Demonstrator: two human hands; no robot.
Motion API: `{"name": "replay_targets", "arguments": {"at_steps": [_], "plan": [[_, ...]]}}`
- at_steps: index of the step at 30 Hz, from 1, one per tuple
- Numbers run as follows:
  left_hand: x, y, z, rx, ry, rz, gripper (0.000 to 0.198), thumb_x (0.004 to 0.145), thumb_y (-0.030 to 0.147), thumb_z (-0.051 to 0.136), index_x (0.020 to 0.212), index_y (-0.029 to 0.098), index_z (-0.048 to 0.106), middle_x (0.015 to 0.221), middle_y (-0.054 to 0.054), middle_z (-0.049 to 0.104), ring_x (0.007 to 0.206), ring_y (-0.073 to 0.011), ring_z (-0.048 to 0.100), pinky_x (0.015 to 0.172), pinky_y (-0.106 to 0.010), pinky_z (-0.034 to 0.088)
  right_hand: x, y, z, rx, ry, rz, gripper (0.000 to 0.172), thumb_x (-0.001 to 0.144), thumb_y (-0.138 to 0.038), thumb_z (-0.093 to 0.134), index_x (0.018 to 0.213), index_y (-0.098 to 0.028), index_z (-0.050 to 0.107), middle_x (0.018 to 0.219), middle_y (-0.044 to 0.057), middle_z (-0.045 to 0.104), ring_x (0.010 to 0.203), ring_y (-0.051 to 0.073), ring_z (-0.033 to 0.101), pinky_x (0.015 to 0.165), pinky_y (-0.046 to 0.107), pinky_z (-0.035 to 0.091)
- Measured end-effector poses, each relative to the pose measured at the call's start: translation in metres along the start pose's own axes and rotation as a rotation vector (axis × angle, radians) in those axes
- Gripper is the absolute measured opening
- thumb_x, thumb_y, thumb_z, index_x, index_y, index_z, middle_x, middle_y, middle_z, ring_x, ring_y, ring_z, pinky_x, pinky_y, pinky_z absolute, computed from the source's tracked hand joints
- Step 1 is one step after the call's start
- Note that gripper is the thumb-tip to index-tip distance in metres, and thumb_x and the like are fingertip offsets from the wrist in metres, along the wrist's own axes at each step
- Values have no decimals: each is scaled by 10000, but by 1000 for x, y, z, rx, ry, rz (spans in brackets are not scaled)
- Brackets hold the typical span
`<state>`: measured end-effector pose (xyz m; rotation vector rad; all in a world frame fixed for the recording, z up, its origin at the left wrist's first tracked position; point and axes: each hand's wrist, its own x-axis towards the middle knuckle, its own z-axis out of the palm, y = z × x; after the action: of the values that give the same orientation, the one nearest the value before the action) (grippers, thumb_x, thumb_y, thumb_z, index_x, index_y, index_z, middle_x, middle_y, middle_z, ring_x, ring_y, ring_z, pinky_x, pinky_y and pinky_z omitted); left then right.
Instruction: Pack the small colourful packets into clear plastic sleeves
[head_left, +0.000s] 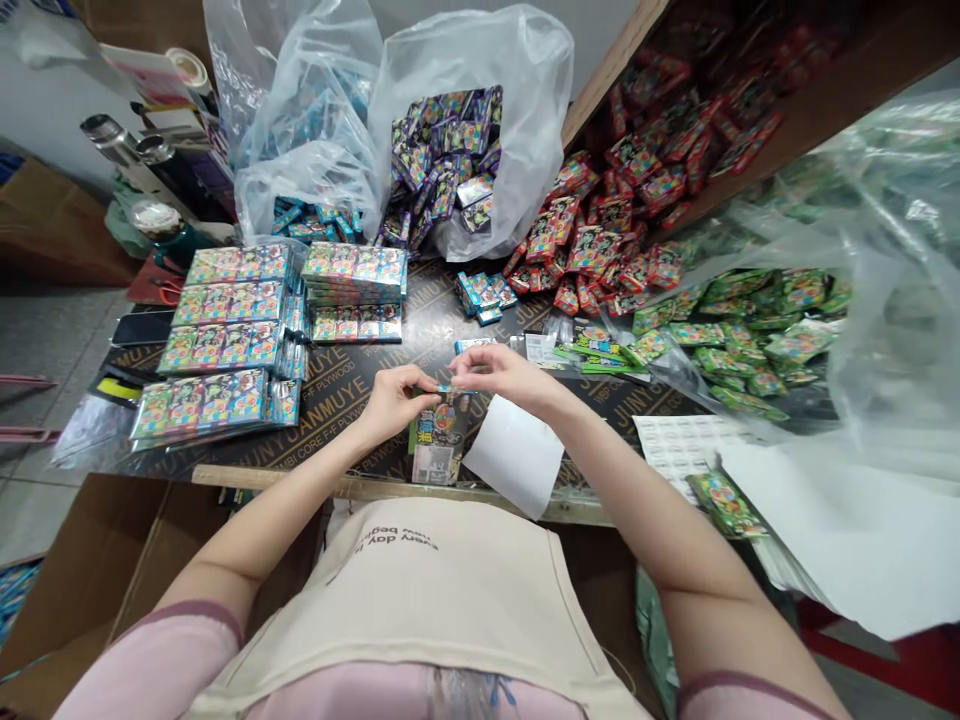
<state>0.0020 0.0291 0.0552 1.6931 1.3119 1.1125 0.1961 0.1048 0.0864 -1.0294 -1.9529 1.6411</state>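
Observation:
Near the table's front edge, my left hand [401, 402] pinches the top edge of a clear packet [439, 440] with dark, colourful printing. My right hand [499, 375] meets it from the right, fingers pressed together at the same edge, where a small bluish bit shows between the fingertips. The packet hangs or lies just below both hands; which one is unclear. A white paper sheet [516, 455] lies right beside it. Behind my right hand is a small blue-and-white pack [474, 345], partly covered.
Stacks of wrapped packs [217, 345] stand at left. Behind are plastic bags with purple packs [450, 150] and blue packs, then a heap of red packs [592, 245]. Green packs [735, 340] spill from a bag at right, near sticker sheets [686, 445]. Bottles [161, 220] stand back left.

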Motion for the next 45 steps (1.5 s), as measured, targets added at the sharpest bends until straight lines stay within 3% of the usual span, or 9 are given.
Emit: {"name": "replay_targets", "arguments": {"at_steps": [3,13,19,24,29,32,37,42,45], "plan": [[1,1,-2,-39,13,-27,48,688,148,745,686,150,697,745,-61,722,723,-183,677,667,-294,509,12,1,4,69,-208,106,276,661,-405,725,654,-165,590,645,-14,596,647,121,531,639,265,409],[-1,4,5,61,89,28,152,690,238,755,641,163,632,710,-49,700,676,-177,650,627,-296,478,22,3,8,71,-233,149,239,631,-352,722,610,-163,577,536,-52,527,519,75,434,520,223,316],[-9,-4,17,-17,147,-114,174,663,248,789,738,169,653,780,-41,704,722,-171,644,684,-307,512,20,19,21,38,-66,110,238,659,-358,693,653,-171,547,544,-53,511,500,81,444,499,219,326],[-29,-15,20,-388,-11,-359,363,715,370,748,969,126,660,931,-88,732,797,-200,683,731,-344,565,-2,46,19,-173,289,35,270,847,-327,512,1086,-201,532,793,28,657,725,188,626,677,317,481],[-11,-9,-26,86,215,-104,293,846,290,613,1115,184,659,1123,-62,701,1025,-235,650,943,-395,503,-42,96,19,-791,548,84,564,879,-433,533,1360,-159,427,1378,241,485,1288,382,433,979,553,375],[12,-33,-44,467,218,33,376,874,182,512,1237,216,605,1309,-67,608,1268,-261,512,1108,-447,350,-63,121,38,-967,404,162,613,906,-376,489,1453,-153,328,1422,260,443,1319,415,405,969,618,365],[34,-103,-46,713,59,-24,396,911,236,499,1293,141,537,1410,-152,501,1396,-358,314,1139,-604,149,-89,130,58,-916,103,22,669,885,-81,336,1514,-268,206,1479,131,427,1408,288,328,1088,614,252],[39,-110,-35,691,76,51,536,937,399,482,1392,132,385,1514,-176,332,1418,-426,189,1091,-702,69,-109,121,20,-940,168,26,596,924,-328,463,1485,-216,294,1556,168,261,1451,294,220,1108,572,214],[32,-84,4,660,-5,154,505,939,383,472,1371,127,421,1478,-211,374,1402,-394,261,1114,-645,164,-104,122,-27,-1042,336,102,579,914,-322,490,1457,-181,350,1508,186,358,1430,305,267,1110,559,186]]}}
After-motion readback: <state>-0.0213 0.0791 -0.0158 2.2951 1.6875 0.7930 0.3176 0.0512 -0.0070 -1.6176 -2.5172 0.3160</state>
